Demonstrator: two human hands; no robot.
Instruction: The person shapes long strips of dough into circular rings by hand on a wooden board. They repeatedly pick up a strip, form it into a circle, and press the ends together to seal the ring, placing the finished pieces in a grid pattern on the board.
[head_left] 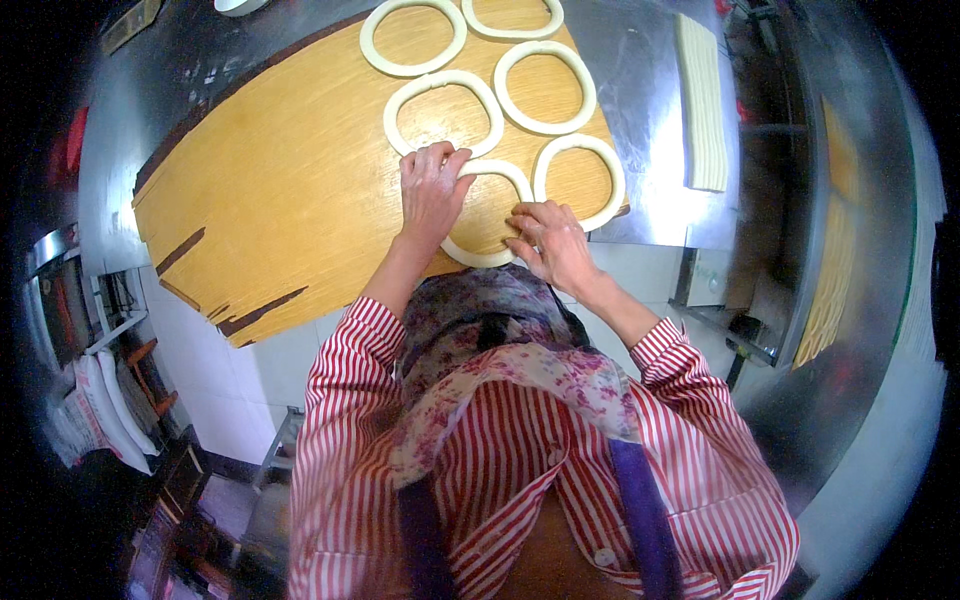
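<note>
A pale dough ring (482,259) lies at the near edge of a yellow wooden board (300,180), right in front of me. My left hand (432,195) has its fingers curled over the ring's upper left side. On the ring's right side, my right hand (553,243) pinches with bent fingers; the dough beneath is partly hidden. Close by on the board lie a slightly oval dough ring (440,78), a rounder ring (582,140) to the right, and another ring (545,47) behind it. Two more, a left ring (413,70) and a right ring (513,36), lie farthest away.
The board rests on a shiny metal table (640,90). Long pale dough strips (703,105) lie side by side at its right. A white dish (240,5) shows at the far left edge. White sacks (110,410) are low on the left, and a metal rack (790,330) stands right.
</note>
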